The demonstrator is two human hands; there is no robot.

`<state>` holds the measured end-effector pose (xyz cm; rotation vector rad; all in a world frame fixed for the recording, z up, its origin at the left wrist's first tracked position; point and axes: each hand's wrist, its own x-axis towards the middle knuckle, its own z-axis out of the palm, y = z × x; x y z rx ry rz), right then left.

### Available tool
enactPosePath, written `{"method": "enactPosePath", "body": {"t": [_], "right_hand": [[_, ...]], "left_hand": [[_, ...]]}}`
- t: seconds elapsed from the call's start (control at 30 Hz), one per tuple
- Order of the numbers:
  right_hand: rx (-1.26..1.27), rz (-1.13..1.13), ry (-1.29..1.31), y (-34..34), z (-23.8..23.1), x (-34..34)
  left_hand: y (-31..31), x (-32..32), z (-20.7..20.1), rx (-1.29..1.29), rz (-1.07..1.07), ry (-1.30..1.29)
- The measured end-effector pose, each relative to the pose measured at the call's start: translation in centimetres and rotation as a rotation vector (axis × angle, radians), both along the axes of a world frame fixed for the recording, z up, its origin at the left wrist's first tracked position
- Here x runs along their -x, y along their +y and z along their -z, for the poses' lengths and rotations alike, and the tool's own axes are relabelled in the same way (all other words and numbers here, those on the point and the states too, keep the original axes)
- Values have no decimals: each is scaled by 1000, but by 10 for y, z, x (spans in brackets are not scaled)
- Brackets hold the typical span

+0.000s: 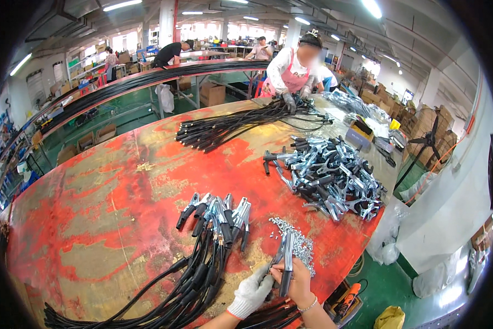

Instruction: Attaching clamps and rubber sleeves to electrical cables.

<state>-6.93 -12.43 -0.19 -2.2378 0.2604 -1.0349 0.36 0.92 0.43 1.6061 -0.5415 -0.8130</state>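
My right hand (299,282), bare with a bracelet at the wrist, is closed on a silver metal clamp (288,247) with black handle sleeves. Wearing a white knit glove, my left hand (252,293) has its fingers bent together against the clamp's handle side; whatever lies in them is hidden. Just beyond the clamp, small silver screws (302,249) are spread in a loose pile. To the left lies a bundle of black cables (194,279), with several clamps (219,216) at its far end. More black cables (276,317) pass below my hands.
A large heap of clamps (334,178) covers the table's right side. Across the worn red table (93,219), a co-worker's gloved hands (290,103) are at black cables (219,129). An orange-handled tool (349,296) sits in a box below the right edge, near a yellow bag (390,317).
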Motion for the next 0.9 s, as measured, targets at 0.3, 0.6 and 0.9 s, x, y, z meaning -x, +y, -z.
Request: {"method": "enactPosePath", "body": {"t": [0.3,0.6,0.9], "right_hand": [[27,-40,16,-7,4,9],[87,-61,-32,-11,-5,14],[77,-58,44,-17,20,24]], "left_hand": [[-7,2,27,118,-31,-43],[-7,7,17,77,-7,-78],[-8,7,23,123,-47,-34]]}}
